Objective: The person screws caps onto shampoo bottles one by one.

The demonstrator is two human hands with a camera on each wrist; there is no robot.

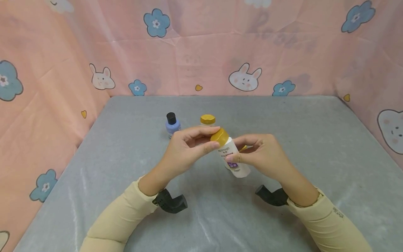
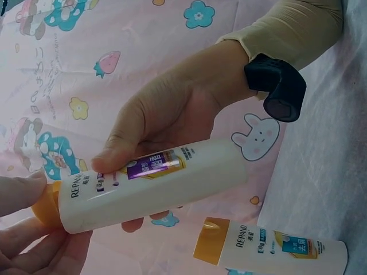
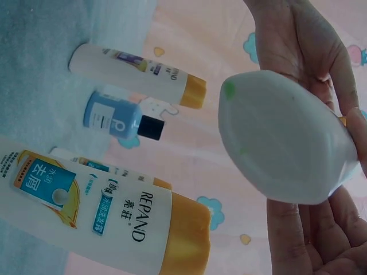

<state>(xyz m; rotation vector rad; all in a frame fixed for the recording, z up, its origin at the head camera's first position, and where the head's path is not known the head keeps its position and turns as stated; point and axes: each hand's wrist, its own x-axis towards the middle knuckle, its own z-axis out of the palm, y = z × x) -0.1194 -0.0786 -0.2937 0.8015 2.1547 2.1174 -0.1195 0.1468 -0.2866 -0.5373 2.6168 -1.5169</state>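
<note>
Both hands hold one white shampoo bottle point(image 1: 240, 170), tilted above the table. Its label is purple in the left wrist view. My left hand point(image 1: 185, 147) pinches the gold cap point(image 1: 219, 137) between thumb and fingers. The right hand point(image 1: 266, 154) grips the body, thumb on the front and fingers behind. In the right wrist view the bottle's white base point(image 3: 281, 143) faces the camera. A second shampoo bottle with a blue label point(image 2: 287, 249) stands nearby, and the right hand hides most of it in the head view.
A blue bottle with a black cap point(image 1: 172, 126) stands behind the left hand. Near it is another gold-capped shampoo bottle point(image 1: 207, 120), mostly hidden in the head view. The right wrist view also shows a partly covered white bottle point(image 3: 137, 176). Grey cloth point(image 1: 315, 140) covers the table.
</note>
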